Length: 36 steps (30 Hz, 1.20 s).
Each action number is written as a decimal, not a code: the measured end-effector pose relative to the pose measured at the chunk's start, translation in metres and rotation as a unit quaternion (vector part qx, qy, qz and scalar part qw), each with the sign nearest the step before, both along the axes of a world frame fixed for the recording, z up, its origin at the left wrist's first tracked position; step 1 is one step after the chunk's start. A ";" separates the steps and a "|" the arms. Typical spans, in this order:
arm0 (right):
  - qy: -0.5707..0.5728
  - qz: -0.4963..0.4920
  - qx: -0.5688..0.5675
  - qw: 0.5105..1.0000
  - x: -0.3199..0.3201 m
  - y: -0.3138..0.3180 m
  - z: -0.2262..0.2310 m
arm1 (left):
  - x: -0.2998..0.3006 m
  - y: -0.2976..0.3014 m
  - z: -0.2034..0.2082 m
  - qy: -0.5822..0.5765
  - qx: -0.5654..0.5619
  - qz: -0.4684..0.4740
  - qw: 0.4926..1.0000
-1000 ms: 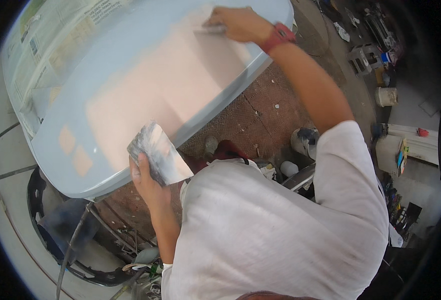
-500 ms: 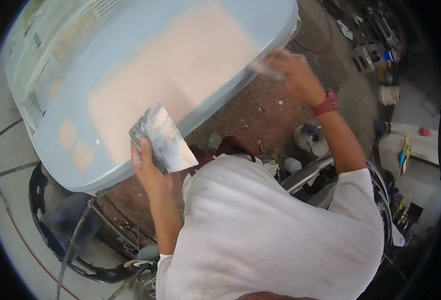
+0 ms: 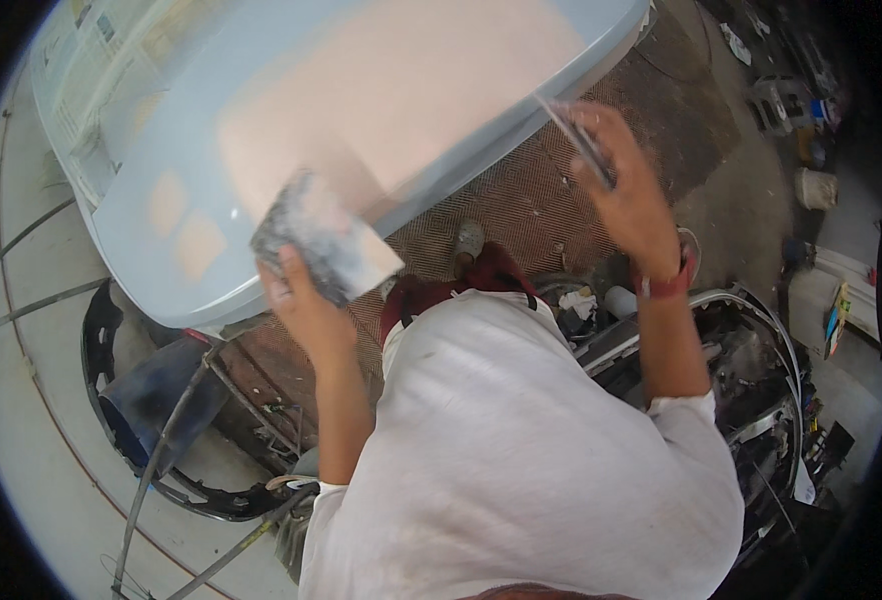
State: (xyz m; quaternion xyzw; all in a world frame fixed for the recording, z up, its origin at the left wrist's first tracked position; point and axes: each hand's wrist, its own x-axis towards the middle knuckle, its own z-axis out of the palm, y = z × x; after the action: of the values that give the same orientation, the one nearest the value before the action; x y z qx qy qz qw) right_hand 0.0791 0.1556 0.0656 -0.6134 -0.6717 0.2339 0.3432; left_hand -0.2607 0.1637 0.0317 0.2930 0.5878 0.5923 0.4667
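Clamped between thumb and fingers, the left hand [image 3: 301,300] holds a flat mixing board [image 3: 326,250] smeared with grey filler, tilted, its upper edge overlapping the near rim of the pale blue car panel [image 3: 161,130]. The right hand [image 3: 626,200] is closed on a thin spreader blade [image 3: 576,135], raised just off the panel's right edge, blade pointing up and left. The panel lies on a stand, with a large pinkish filler patch [image 3: 391,90] across its middle and two small patches [image 3: 186,225] near its left end. A red wristband [image 3: 666,285] sits on the right wrist. Below the panel lies a brown woven mat [image 3: 531,210]; a black bumper [image 3: 151,440] rests at lower left.
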 end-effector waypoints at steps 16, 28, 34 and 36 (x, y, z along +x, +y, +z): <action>-0.120 0.236 0.111 0.958 -0.296 -0.117 0.019 | -0.161 -0.039 -0.023 0.046 0.016 -0.130 0.990; -0.220 -0.052 0.022 0.974 -0.307 -0.122 -0.018 | -0.178 -0.056 0.003 0.265 0.115 -0.327 0.900; -0.204 0.040 -0.009 0.978 -0.335 -0.153 -0.074 | -0.192 -0.049 0.002 0.209 0.099 -0.165 0.959; -0.115 -0.001 -0.081 0.990 -0.322 -0.158 -0.095 | -0.211 -0.043 -0.007 0.044 0.109 -0.176 0.977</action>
State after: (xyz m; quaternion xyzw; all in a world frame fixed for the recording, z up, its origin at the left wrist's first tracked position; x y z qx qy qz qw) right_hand -0.2433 -0.0022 -0.0295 -0.6628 -0.6848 0.2147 0.2134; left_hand -0.4715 0.1211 0.0247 0.4668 0.4786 0.5480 0.5027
